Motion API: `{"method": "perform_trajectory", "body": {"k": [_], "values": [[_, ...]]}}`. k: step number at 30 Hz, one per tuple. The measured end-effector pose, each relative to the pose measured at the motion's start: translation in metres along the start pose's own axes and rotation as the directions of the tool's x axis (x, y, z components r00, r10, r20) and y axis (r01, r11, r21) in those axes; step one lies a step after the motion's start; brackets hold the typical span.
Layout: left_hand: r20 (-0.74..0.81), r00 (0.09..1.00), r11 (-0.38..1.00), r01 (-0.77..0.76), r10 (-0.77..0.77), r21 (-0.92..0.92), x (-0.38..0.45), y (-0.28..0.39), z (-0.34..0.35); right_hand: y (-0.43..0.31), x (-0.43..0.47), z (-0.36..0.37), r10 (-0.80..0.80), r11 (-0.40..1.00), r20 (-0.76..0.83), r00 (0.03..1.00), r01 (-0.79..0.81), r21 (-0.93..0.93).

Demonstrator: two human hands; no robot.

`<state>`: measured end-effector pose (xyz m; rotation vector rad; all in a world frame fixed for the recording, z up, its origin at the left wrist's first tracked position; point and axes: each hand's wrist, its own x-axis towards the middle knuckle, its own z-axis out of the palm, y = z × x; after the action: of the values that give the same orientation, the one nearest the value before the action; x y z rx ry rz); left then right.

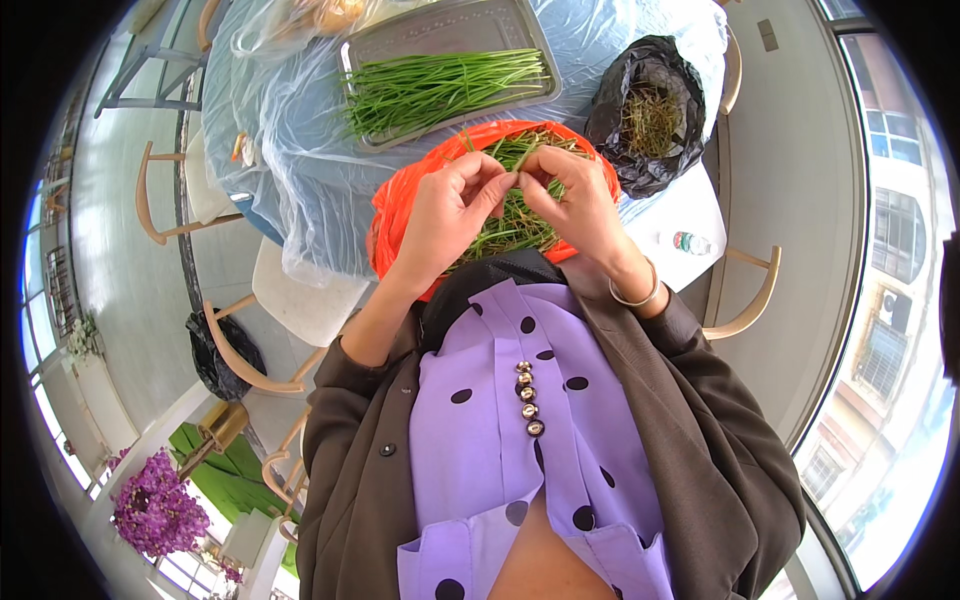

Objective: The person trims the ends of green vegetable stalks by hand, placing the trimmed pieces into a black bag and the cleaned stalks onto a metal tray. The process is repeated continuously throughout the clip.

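Above an open orange plastic bag point(405, 195), my left hand point(450, 214) and my right hand point(581, 199) meet fingertip to fingertip. Between them they pinch a thin green stalk point(528, 156); its lower end is hidden by my fingers. The bag is full of tangled green stalks point(514, 221) that look like chives, some with brownish ends. Just beyond it, a bundle of straight, clean-looking chives point(450, 86) lies across a shallow metal tray point(420, 34). To the right sits a black plastic bag point(611, 112) holding dry, brownish plant scraps point(651, 120).
Thin clear plastic sheeting point(262, 172) covers the round table. A clear plastic bag point(277, 30) with something yellowish inside lies at the far left. Pale chairs point(300, 292) surround the table. On the white chair seat to the right is a small bottle point(691, 243).
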<state>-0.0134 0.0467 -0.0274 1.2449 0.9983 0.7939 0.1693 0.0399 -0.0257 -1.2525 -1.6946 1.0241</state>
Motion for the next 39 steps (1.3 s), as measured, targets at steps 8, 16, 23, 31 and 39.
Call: {"method": "perform_trajectory", "body": {"k": [8,16,23,31,39], "values": [[-0.066,0.982,0.942,-0.147,0.175,0.303,0.002,-0.008,0.000,0.007,-0.003,0.001,0.112,0.958,0.030,0.993,-0.116,0.263],[-0.002,1.000,0.994,0.001,-0.001,0.106,0.003,-0.013,-0.011,0.046,0.002,-0.049,0.265,0.534,0.050,0.963,-0.190,0.824],[-0.013,1.000,1.000,-0.021,0.021,0.002,0.004,-0.017,-0.008,0.169,0.024,-0.123,0.317,0.946,-0.463,0.828,-0.243,0.213],[-0.020,0.991,0.978,0.127,-0.132,-0.165,0.005,-0.005,-0.009,0.284,0.015,-0.139,0.238,0.173,-0.419,0.876,-0.463,-0.869],[-0.001,0.996,0.982,0.090,-0.091,-0.168,0.007,0.000,-0.001,0.109,0.011,-0.065,0.034,0.937,-0.370,0.929,-0.158,-0.312]]}}
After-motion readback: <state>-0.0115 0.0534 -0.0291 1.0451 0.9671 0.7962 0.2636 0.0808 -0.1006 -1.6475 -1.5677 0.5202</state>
